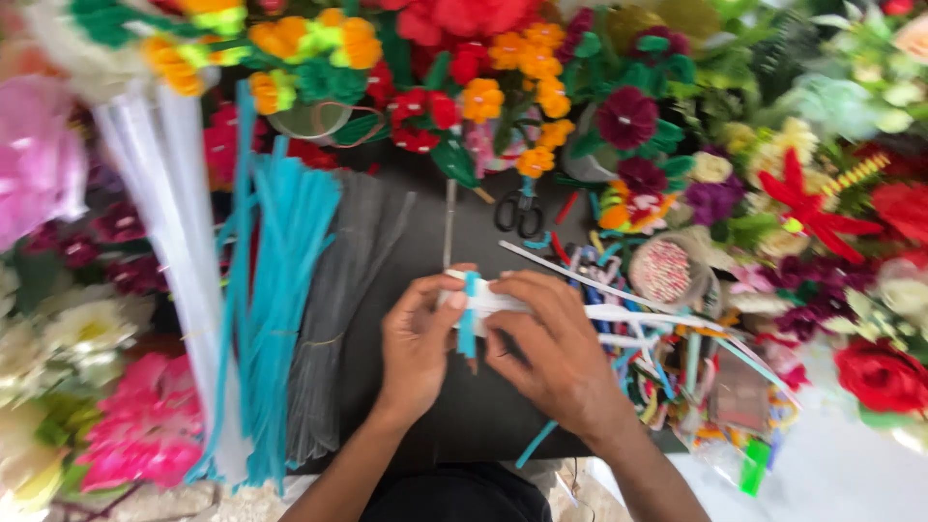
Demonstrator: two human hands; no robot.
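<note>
Both my hands meet over the dark tabletop (416,242). My left hand (416,343) pinches the left end of a small bundle of white pipe cleaners (493,300). A short blue pipe cleaner (469,324) crosses that bundle upright between my thumbs. My right hand (551,353) lies over the bundle's right part, fingers curled on it. The white strands trail out to the right from under this hand. The picture is blurred, so the exact finger grip is unclear.
Long bundles of blue (275,280), white (179,251) and grey pipe cleaners (338,300) lie at the left. Black scissors (519,213) and a thin rod (449,227) lie beyond my hands. Scrap pieces and a round dish (667,271) sit at right. Handmade flowers surround the table.
</note>
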